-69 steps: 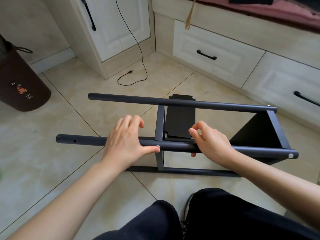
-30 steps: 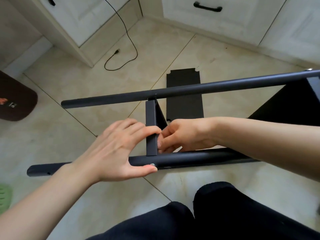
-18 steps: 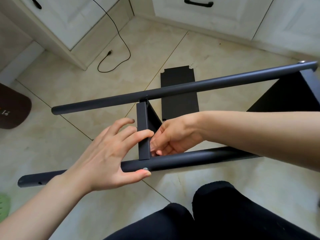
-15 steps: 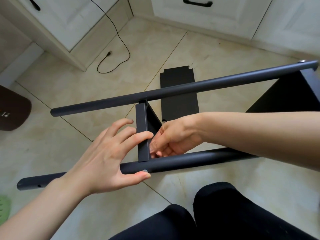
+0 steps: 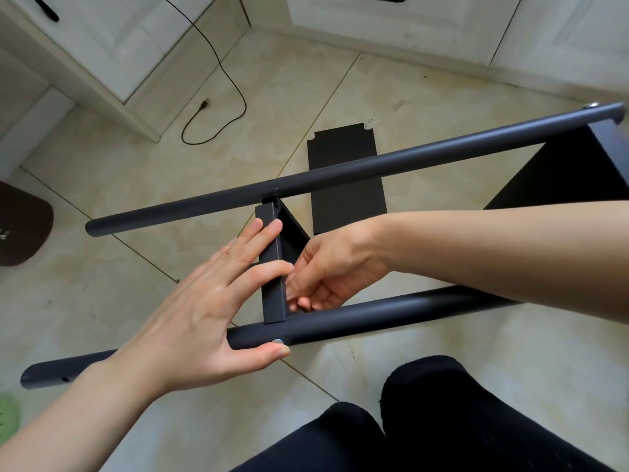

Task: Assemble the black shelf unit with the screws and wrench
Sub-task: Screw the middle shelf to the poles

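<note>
The shelf frame (image 5: 357,172) is dark grey-black, and a small silver screw head (image 5: 278,341) shines on its near tube. The floor (image 5: 102,185) is creamy beige with cloudy marks, and the cupboards (image 5: 112,35) at twelve o'clock are white. A black cable (image 5: 235,86) curls at eleven o'clock, a brown mat (image 5: 23,233) lies at nine o'clock, and the trousers (image 5: 442,420) are black.

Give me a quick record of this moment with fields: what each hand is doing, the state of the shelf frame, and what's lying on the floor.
left hand: fingers on the middle shelf panel, thumb under the near pole by a screw head
right hand: fingers at the panel's inner side, near the near pole
far pole: small gap shows at the panel's top corner
end shelf: fitted between poles
floor: loose black panel, black cable
wrench: not in view
</note>
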The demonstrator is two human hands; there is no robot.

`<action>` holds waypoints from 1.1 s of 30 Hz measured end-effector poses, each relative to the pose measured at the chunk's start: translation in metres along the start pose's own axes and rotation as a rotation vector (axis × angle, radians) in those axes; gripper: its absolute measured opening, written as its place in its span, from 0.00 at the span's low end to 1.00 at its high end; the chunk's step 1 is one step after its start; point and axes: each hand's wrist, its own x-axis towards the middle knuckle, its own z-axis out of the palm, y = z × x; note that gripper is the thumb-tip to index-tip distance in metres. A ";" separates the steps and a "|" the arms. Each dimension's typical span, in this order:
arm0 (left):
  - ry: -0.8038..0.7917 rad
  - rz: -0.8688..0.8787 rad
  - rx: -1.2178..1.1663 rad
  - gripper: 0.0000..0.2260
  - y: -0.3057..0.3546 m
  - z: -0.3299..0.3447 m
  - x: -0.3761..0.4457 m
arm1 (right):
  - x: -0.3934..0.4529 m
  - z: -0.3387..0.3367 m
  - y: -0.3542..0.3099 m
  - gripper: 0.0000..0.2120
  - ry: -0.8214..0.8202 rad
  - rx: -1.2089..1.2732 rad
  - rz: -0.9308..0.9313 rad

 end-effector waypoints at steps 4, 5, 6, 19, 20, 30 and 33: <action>0.000 -0.001 -0.024 0.32 0.000 0.000 0.001 | 0.002 0.002 0.004 0.08 -0.029 -0.002 0.007; -0.002 -0.001 -0.027 0.32 0.000 0.000 0.001 | 0.003 0.002 0.005 0.09 -0.033 -0.005 0.008; -0.004 0.000 -0.026 0.32 0.000 0.001 0.000 | 0.004 0.002 0.006 0.10 -0.031 -0.012 0.008; 0.001 0.006 -0.028 0.32 0.000 0.001 0.001 | 0.007 -0.002 0.007 0.08 -0.084 0.020 0.071; 0.001 0.006 -0.025 0.32 -0.001 0.002 0.001 | 0.008 -0.002 0.008 0.09 -0.070 0.017 0.074; 0.008 0.005 -0.021 0.31 -0.001 0.002 0.001 | 0.009 0.004 0.010 0.08 -0.025 0.042 0.040; 0.007 -0.002 -0.018 0.32 0.000 0.002 0.001 | 0.006 0.000 0.006 0.07 -0.042 0.028 0.099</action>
